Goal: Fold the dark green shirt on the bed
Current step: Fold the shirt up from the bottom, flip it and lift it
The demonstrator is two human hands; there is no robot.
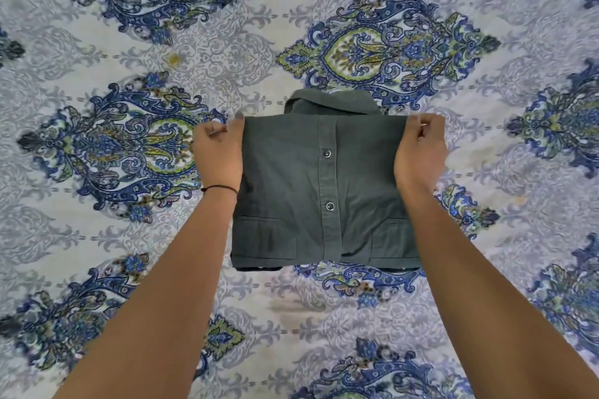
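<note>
The dark green shirt (pixel 324 185) lies in the middle of the bed as a compact rectangle, button placket running down its centre, two pockets near its close edge. Its collar pokes out past the far edge. My left hand (pixel 218 152) pinches the far left corner of the top layer, and my right hand (pixel 421 149) pinches the far right corner. Both hands hold that folded-over edge just short of the collar. A thin black band circles my left wrist.
The bed is covered by a pale sheet (pixel 265 308) with a blue and green paisley print, spreading out on every side of the shirt. A small yellowish spot (pixel 173 58) marks the sheet at the far left.
</note>
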